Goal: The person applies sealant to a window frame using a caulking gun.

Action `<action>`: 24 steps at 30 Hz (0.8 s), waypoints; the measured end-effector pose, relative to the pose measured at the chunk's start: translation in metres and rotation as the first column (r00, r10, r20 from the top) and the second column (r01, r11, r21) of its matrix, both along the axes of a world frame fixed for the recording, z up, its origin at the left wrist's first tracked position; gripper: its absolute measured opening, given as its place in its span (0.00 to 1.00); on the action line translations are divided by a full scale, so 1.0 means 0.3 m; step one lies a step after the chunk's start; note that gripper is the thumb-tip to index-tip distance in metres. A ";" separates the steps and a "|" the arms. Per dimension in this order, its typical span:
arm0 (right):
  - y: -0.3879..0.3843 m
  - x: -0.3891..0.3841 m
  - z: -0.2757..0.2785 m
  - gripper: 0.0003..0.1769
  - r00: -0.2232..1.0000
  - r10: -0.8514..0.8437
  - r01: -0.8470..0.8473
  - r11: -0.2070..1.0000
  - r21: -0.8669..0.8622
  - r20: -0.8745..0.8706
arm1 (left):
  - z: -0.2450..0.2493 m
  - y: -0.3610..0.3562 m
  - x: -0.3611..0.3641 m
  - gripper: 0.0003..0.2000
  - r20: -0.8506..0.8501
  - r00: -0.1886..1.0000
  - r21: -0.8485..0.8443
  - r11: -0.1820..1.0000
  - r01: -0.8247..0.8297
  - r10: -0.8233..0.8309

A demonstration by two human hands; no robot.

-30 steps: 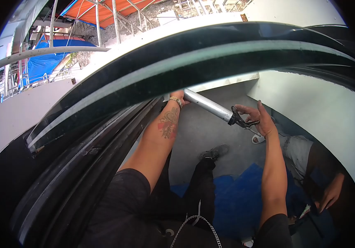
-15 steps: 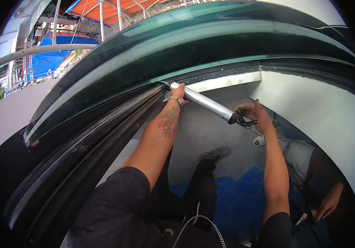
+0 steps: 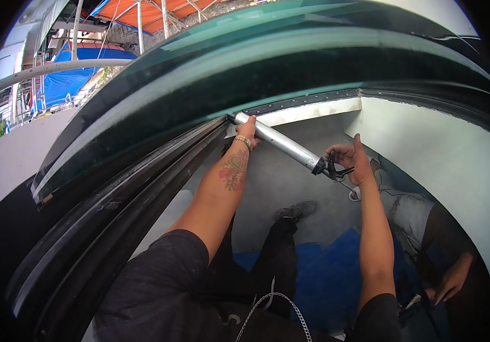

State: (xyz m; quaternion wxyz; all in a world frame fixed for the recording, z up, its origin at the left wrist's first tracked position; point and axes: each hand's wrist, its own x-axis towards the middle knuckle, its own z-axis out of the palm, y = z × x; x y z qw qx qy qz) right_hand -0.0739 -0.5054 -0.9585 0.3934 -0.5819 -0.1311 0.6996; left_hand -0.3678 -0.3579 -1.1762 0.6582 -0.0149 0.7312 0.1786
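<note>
A caulking gun [image 3: 286, 146] with a silver barrel slants from the window frame down toward the right. Near its front end my left hand [image 3: 247, 132] is wrapped round the barrel. The nozzle end meets the corner between the green glass pane [image 3: 268, 62] and the black frame [image 3: 136, 171]; the tip itself is hard to make out. At the back, my right hand [image 3: 360, 164] has its fingers round the black trigger handle [image 3: 336, 168], with the thumb pointing up.
Another person's hand [image 3: 454, 278] and light shorts [image 3: 409, 212] show at the lower right. A blue sheet [image 3: 330, 273] covers part of the grey floor [image 3: 256, 199]. Pale wall panels [image 3: 427, 131] stand on the right. Outside are a metal railing [image 3: 57, 69] and an orange canopy [image 3: 142, 14].
The caulking gun has shifted very slightly, and my right hand and forearm have moved a little. My left hand keeps its hold on the barrel.
</note>
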 end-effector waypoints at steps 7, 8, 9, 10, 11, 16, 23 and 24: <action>-0.002 0.012 -0.009 0.53 0.998 -0.063 0.063 0.997 -0.041 -0.005 | 0.002 0.000 0.003 0.34 -0.046 0.998 0.002 0.999 0.033 -0.033; -0.003 0.013 -0.006 0.53 0.998 -0.060 0.059 0.997 -0.046 -0.014 | 0.019 -0.001 0.006 0.35 -0.058 0.998 0.003 0.999 0.033 -0.033; -0.003 0.019 -0.010 0.53 0.998 -0.060 0.059 0.997 -0.048 -0.013 | 0.028 0.003 0.011 0.36 -0.070 0.997 0.005 0.999 0.034 -0.033; -0.007 0.023 -0.019 0.52 0.998 -0.062 0.062 0.997 -0.042 -0.014 | 0.014 -0.002 0.008 0.36 -0.070 0.997 0.004 0.999 0.034 -0.034; -0.006 0.027 -0.025 0.52 0.998 -0.064 0.063 0.997 -0.034 -0.014 | -0.014 -0.005 0.003 0.37 -0.066 0.997 0.015 0.999 0.040 -0.039; 0.007 0.024 -0.004 0.51 0.999 -0.043 0.043 0.999 -0.024 0.001 | 0.002 0.002 0.010 0.37 -0.071 0.997 0.017 1.000 0.024 -0.023; 0.028 0.030 0.009 0.50 1.000 -0.026 0.026 0.999 -0.034 -0.007 | 0.055 0.001 0.012 0.39 -0.071 0.997 0.030 1.000 -0.009 0.011; 0.029 0.030 0.010 0.50 1.000 -0.026 0.026 0.999 -0.034 -0.008 | 0.071 0.004 0.015 0.39 -0.086 0.996 0.024 1.000 -0.016 0.018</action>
